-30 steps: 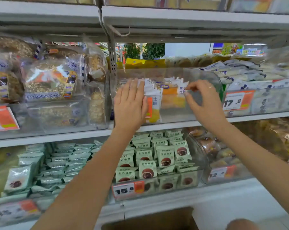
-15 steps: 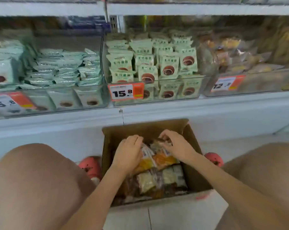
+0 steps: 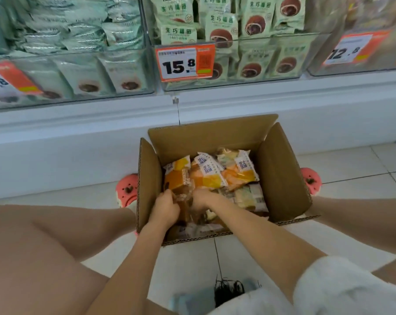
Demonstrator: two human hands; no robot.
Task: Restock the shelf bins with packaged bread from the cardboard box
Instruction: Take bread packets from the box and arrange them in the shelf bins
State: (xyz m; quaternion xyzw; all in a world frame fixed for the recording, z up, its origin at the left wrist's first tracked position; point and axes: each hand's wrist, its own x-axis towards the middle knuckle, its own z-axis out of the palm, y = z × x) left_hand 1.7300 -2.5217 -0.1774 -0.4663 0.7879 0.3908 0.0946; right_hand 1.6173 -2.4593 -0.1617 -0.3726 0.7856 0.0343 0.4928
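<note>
Reaching into the cardboard box (image 3: 281,176) on the floor, both hands meet at its 7 o'clock corner. The left hand (image 3: 166,209) curls its grip round a clear-wrapped bread packet (image 3: 181,185); the right hand (image 3: 203,198) grips packets just beside it. Orange bread packets (image 3: 215,173) fill the box below the shelf bins (image 3: 233,62).

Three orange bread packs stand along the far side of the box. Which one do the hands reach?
The leftmost pack: its lower end meets the left hand and right hand. The middle pack and rightmost pack stand untouched.
</note>
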